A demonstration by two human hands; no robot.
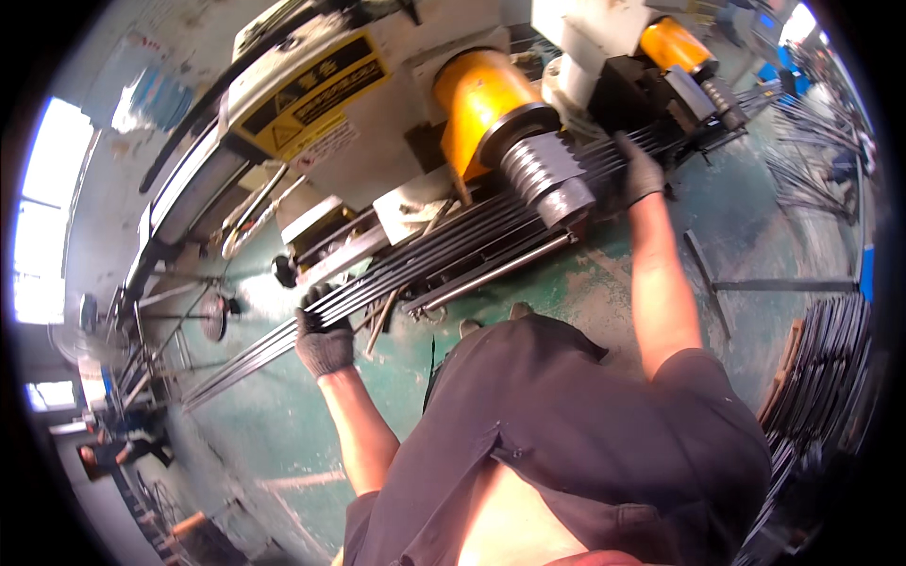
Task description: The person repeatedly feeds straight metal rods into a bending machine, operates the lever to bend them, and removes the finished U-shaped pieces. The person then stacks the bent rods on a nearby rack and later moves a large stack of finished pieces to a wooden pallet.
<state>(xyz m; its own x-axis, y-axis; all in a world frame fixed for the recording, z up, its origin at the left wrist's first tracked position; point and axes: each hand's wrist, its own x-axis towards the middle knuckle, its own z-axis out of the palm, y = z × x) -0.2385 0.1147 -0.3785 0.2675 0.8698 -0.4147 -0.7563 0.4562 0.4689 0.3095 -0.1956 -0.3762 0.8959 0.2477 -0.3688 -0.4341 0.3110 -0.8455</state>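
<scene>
A bundle of several long, thin metal bars (379, 283) runs diagonally from the lower left up to the machine at the right. My left hand (327, 341), in a dark knitted glove, is closed around the bundle left of the machine, and the bar ends reach past it over the floor. Also gloved, my right hand (644, 175) grips the bars farther along, to the right of the nearer orange cylinder (486, 94). Some of its fingers are hidden behind the bars. A ridged metal shaft (545, 175) sticks out of that cylinder, just above the bundle.
The pale machine body (377, 113) bears a yellow-and-black warning label (311, 92). A second orange cylinder (675, 47) is farther right. Stacked dark bars (821, 368) stand at the right, behind a metal frame (783, 285). A fan (215, 316) and another person (127, 451) are at the left.
</scene>
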